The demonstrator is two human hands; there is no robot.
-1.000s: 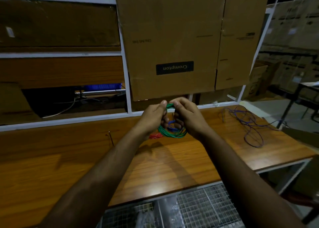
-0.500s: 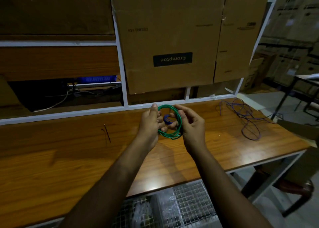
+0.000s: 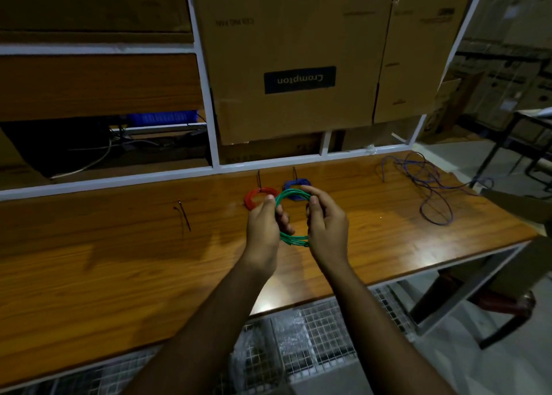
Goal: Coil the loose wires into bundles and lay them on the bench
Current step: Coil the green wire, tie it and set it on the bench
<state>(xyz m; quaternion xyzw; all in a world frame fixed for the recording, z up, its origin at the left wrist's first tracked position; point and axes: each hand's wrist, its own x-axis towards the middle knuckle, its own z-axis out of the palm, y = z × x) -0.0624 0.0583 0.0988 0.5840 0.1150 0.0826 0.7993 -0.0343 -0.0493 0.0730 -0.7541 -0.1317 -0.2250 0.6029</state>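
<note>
We held the green wire coil above the wooden bench, our left hand gripping its left side and our right hand pinching its right. Behind it, a red coil and a blue coil lay on the bench; loose purple wire sprawled far right

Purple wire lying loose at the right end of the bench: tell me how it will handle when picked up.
The purple wire sprawls in uneven loops on the bench, so it is probably floppy and will trail. Its strands cross one another, so it may snag or tangle when lifted. It looks thin, so likely light.
</note>
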